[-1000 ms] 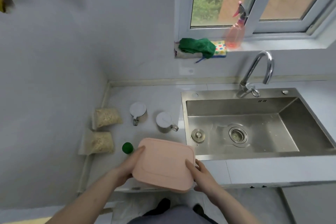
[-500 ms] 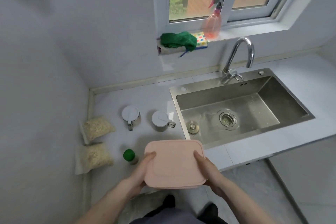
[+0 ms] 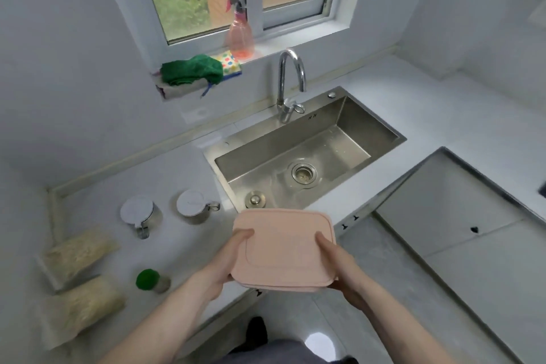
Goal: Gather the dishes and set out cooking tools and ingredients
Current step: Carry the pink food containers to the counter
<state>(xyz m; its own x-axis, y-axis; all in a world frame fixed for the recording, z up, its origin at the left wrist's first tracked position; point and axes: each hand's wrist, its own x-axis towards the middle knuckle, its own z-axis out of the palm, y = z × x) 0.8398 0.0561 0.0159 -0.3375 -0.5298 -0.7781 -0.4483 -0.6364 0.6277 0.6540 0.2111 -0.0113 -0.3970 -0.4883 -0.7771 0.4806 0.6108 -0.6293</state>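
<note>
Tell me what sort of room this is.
Most likely a home kitchen: a steel sink with a faucet set in a white counter, and lidded metal pots beside it.

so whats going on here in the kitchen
A person is holding a pink lidded container with both hands, the left hand and right hand gripping its two sides, above the front edge of the counter beside the sink. On the counter sit two lidded metal cups, a green-capped jar and two bags of noodles. The sink holds no dishes.
</note>
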